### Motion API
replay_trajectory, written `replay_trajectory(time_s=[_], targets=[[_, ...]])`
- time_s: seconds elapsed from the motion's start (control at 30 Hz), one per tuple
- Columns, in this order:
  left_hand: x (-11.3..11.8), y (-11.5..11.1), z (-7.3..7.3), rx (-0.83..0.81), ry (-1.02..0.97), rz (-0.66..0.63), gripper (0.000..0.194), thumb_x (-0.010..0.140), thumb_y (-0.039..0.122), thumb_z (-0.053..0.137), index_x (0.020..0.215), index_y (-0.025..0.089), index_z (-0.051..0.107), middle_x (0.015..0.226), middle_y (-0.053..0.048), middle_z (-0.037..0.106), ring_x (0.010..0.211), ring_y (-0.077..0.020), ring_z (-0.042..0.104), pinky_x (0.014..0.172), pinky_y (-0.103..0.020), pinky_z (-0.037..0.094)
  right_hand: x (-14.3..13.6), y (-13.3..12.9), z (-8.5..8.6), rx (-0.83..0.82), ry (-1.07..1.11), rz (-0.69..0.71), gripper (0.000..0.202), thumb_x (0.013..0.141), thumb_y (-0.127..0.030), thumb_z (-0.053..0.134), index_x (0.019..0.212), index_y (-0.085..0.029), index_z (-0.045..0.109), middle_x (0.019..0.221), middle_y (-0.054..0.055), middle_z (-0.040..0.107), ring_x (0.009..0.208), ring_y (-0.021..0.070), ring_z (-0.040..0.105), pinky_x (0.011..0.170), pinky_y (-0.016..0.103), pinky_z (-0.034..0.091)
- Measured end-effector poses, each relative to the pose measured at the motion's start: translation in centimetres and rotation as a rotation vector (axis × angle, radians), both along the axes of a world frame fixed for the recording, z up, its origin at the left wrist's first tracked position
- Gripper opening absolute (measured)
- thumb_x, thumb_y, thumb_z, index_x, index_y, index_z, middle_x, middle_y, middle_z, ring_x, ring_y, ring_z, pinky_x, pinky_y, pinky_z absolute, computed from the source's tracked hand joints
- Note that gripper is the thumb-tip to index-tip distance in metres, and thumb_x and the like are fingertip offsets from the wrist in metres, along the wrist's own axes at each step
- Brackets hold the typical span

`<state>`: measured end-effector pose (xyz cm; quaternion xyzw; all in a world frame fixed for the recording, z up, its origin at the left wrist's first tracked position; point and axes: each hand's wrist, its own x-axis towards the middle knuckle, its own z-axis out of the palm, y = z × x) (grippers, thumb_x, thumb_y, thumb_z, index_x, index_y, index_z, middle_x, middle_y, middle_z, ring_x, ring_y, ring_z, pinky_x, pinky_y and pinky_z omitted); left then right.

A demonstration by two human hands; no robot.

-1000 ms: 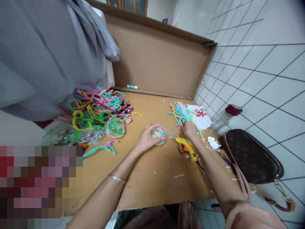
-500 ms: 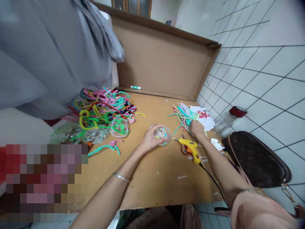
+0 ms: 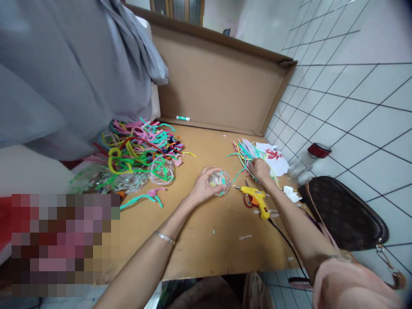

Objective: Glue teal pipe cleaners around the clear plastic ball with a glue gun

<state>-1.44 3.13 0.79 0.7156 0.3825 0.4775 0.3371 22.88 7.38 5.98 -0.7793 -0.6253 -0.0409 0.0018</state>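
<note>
My left hand (image 3: pixel 206 187) is wrapped round a small clear round container (image 3: pixel 219 183) with white, yellow and turquoise bits showing in it. It rests low over the wooden table. My right hand (image 3: pixel 259 171) is closed, its fingers curled into a bundle of pastel pipe cleaners (image 3: pixel 246 150); which strands it grips is hidden. Just below that hand lies a yellow hot glue gun (image 3: pixel 255 193), its nozzle toward the container. Partly under the glue gun are scissors (image 3: pixel 247 201) with dark red handles.
A tangled heap of coloured pipe cleaners (image 3: pixel 138 146) and clear bags (image 3: pixel 125 180) fills the left side. On the right are red-marked white paper (image 3: pixel 275 159), a crumpled tissue (image 3: pixel 292 194), a glass bottle (image 3: pixel 304 163) and a brown bag (image 3: pixel 344 214). A cardboard panel (image 3: pixel 219 77) stands behind.
My right hand has shifted slightly left and up over the pipe cleaner bundle. My left hand and the clear container have stayed in place.
</note>
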Motion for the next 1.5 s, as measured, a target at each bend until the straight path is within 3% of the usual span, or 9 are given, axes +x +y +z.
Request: replay_trajectory(time_s=[0.2,0.47,0.6,0.77,0.87,1.0,1.27,1.37,1.5], targets=[[-0.2,-0.1,0.2,-0.009,0.001,-0.005,0.051,0.063,0.028,0.077,0.111,0.02,0.062,0.12,-0.008,0.056,0.117,-0.0246,0.054,0.105,-0.041,0.04,-2.7,0.4,-1.2,-0.142,0.041,0.37,0.034,0.075,-0.006,0.051,0.098,-0.022,0.072,0.11,0.004,0.068,0.098,0.014,0.06,0.077,0.019,0.039],[-0.2,-0.1,0.3,-0.004,0.003,-0.002,0.05,0.064,0.026,0.077,0.11,0.02,0.062,0.119,-0.008,0.057,0.116,-0.0235,0.054,0.105,-0.039,0.04,-3.3,0.7,-1.2,-0.023,0.082,0.515,0.013,0.07,-0.005,0.057,0.066,-0.014,0.064,0.085,0.007,0.069,0.09,0.0163,0.059,0.082,0.024,0.037],[-0.4,0.0,0.2,-0.024,-0.006,0.012,0.051,0.064,0.027,0.077,0.112,0.019,0.061,0.118,-0.007,0.057,0.113,-0.0229,0.055,0.104,-0.039,0.041,-3.2,0.2,0.6,0.249,0.168,0.486,0.016,0.081,-0.01,0.047,0.077,-0.016,0.061,0.082,0.005,0.067,0.086,0.0154,0.059,0.081,0.025,0.039],[-0.4,0.1,0.1,-0.016,-0.024,0.005,0.049,0.065,0.028,0.076,0.111,0.021,0.062,0.116,-0.006,0.058,0.111,-0.0223,0.056,0.103,-0.039,0.042,-4.1,-3.5,5.6,0.695,0.275,0.432,0.036,0.094,-0.019,0.028,0.117,-0.02,0.056,0.105,0.008,0.065,0.097,0.0163,0.06,0.089,0.032,0.043],[-0.3,0.0,0.2,-0.017,-0.028,0.014,0.05,0.064,0.029,0.077,0.111,0.021,0.062,0.116,-0.006,0.058,0.111,-0.0231,0.057,0.103,-0.04,0.042,-5.7,-7.9,8.1,1.09,0.508,0.583,0.03,0.09,-0.022,0.045,0.114,-0.023,0.063,0.089,0.003,0.067,0.077,0.0148,0.063,0.076,0.033,0.051],[-0.2,0.0,0.4,-0.024,-0.044,0.015,0.051,0.063,0.029,0.078,0.111,0.02,0.062,0.116,-0.007,0.059,0.111,-0.0236,0.057,0.102,-0.04,0.043,-6.9,-13.5,9.1,1.318,1.007,0.46,0.027,0.083,-0.021,0.058,0.108,-0.024,0.067,0.079,0.0,0.067,0.061,0.0133,0.063,0.063,0.032,0.054],[-0.4,0.3,-0.1,0.009,-0.039,0.029,0.051,0.063,0.028,0.078,0.111,0.021,0.063,0.118,-0.007,0.059,0.114,-0.0242,0.056,0.104,-0.04,0.042,-4.4,-13.3,5.7,0.955,1.707,0.514,0.028,0.068,-0.019,0.073,0.092,-0.029,0.066,0.082,-0.005,0.069,0.078,0.0118,0.065,0.083,0.034,0.054],[-0.4,0.3,-0.2,-0.002,-0.036,0.019,0.051,0.063,0.027,0.078,0.111,0.021,0.062,0.117,-0.007,0.059,0.114,-0.0243,0.057,0.103,-0.041,0.042,-5.6,-11.6,2.6,0.839,1.709,0.474,0.016,0.082,-0.038,0.062,0.092,-0.025,0.066,0.081,0.0,0.068,0.076,0.0129,0.064,0.079,0.035,0.054],[-0.3,0.0,0.2,-0.017,-0.027,0.016,0.051,0.063,0.024,0.078,0.111,0.021,0.062,0.119,-0.007,0.059,0.116,-0.0246,0.056,0.105,-0.042,0.041,-8.0,-10.5,-0.9,0.802,1.492,0.395,0.019,0.085,-0.037,0.059,0.091,-0.021,0.067,0.085,0.003,0.068,0.075,0.0133,0.064,0.074,0.032,0.053]])
